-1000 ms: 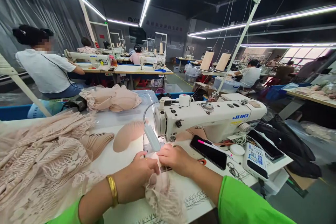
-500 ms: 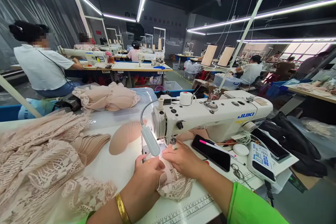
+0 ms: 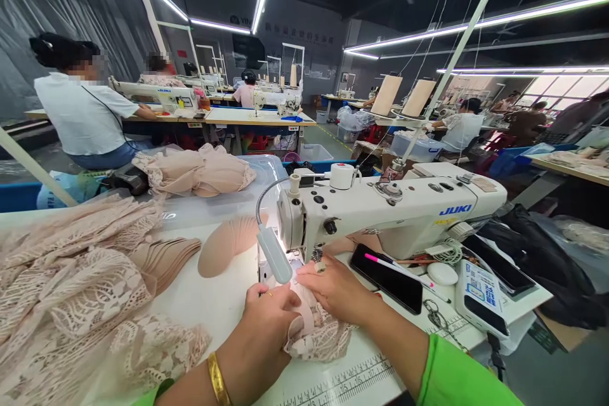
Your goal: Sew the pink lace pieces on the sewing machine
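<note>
Beige lace fabric (image 3: 326, 337) lies bunched on the bed of a white sewing machine (image 3: 371, 209), part of it under the needle area. My left hand (image 3: 270, 327), a gold bangle at the wrist, pinches the near left edge of the lace. Close to the presser foot, my right hand (image 3: 340, 288) grips the same piece, fingers bent and pressed together on it. A small grey lamp (image 3: 275, 257) on a bendy neck hides part of the needle area and the fabric's far end.
Left of the machine lie a row of beige bra cups (image 3: 223, 246) and a large heap of lace pieces (image 3: 90, 292). On the right are a black phone (image 3: 386, 279), a pink pen (image 3: 380, 260) and a white power bank (image 3: 483, 298). Co-workers sit at machines beyond.
The head view has turned slightly left, so the scene sits a little further right. Both hands keep nearly the same hold on the lace by the needle.
</note>
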A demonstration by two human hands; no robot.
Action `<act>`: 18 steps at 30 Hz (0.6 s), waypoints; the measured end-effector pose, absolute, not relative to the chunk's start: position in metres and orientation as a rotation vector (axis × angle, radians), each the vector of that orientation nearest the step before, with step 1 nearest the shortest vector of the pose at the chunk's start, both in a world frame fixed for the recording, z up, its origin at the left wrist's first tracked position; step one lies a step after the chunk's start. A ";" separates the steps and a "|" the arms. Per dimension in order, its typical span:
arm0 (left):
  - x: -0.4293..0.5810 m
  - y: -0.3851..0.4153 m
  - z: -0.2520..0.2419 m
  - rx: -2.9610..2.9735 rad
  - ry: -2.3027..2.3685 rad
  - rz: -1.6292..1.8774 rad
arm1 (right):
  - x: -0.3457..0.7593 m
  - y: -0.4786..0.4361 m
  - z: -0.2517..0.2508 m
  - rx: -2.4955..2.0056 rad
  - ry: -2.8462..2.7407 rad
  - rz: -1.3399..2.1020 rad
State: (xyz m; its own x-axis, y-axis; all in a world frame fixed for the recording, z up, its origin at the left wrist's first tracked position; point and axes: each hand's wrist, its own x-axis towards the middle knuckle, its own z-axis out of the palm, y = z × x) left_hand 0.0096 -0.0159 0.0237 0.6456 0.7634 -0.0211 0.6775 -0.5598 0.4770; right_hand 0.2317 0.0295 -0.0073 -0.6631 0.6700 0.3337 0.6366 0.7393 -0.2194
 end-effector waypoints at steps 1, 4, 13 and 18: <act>0.009 -0.016 0.024 2.418 1.119 0.267 | 0.232 0.029 -0.007 -1.012 -2.540 0.114; 0.009 -0.015 0.025 2.415 1.101 0.276 | 0.232 0.029 -0.008 -1.017 -2.526 0.117; -0.002 0.006 0.032 2.483 1.017 0.205 | 0.232 0.028 -0.005 -1.036 -2.518 0.124; -0.012 0.027 0.035 2.617 0.880 0.222 | 0.232 0.028 -0.005 -1.021 -2.517 0.100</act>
